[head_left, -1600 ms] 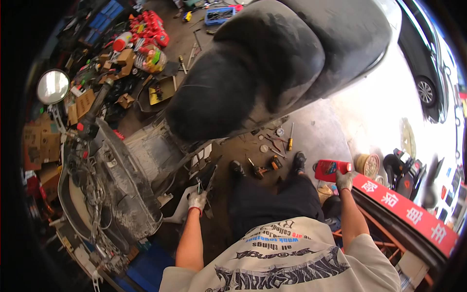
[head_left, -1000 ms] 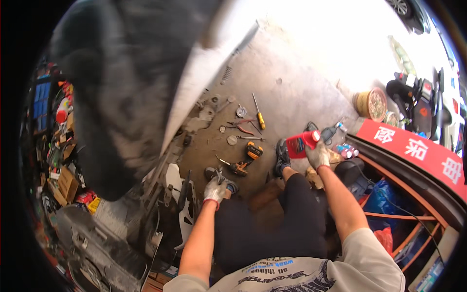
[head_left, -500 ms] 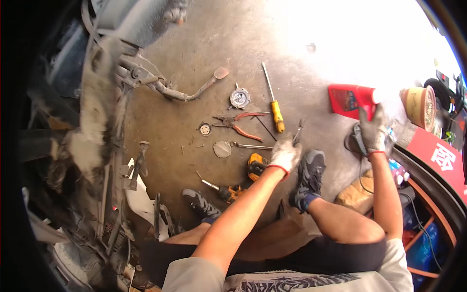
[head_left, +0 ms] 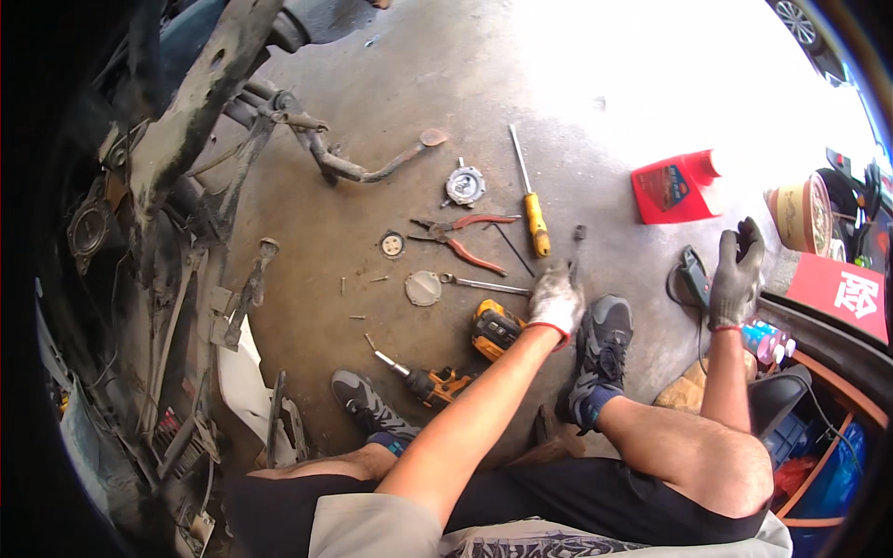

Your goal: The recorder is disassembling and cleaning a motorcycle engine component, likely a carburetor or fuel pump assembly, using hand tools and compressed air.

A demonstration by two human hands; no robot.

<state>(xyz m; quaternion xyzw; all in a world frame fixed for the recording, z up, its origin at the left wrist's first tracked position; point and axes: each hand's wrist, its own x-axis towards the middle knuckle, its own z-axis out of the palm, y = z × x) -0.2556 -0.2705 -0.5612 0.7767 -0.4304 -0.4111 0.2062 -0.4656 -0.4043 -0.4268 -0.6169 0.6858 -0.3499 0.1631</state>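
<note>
My left hand (head_left: 556, 305), in a dirty white glove, is low over the floor by my shoe, its fingers curled around a short metal tool (head_left: 579, 244) with a dark head; the kind of tool is unclear. A long wrench (head_left: 488, 284) reaches to the side of this hand. My right hand (head_left: 738, 274), in a grey glove, is held up with fingers stretched and nothing in them. Just beyond it, apart from the fingers, is a red plastic bottle (head_left: 677, 190). Next to that hand lies a dark device with a cord (head_left: 693, 272).
Across the floor lie a yellow-handled screwdriver (head_left: 536, 223), red-handled pliers (head_left: 460, 237), round metal parts (head_left: 464, 186), a cover disc (head_left: 423, 288) and a power drill (head_left: 435, 383). A dismantled motorbike frame (head_left: 200, 116) fills the left. A tub (head_left: 805, 214) and shelving (head_left: 837, 446) stand right.
My right hand has let go of the red bottle and drawn back toward me, its fingers now apart. My left hand stays beside the wrench. The view has shifted slightly.
</note>
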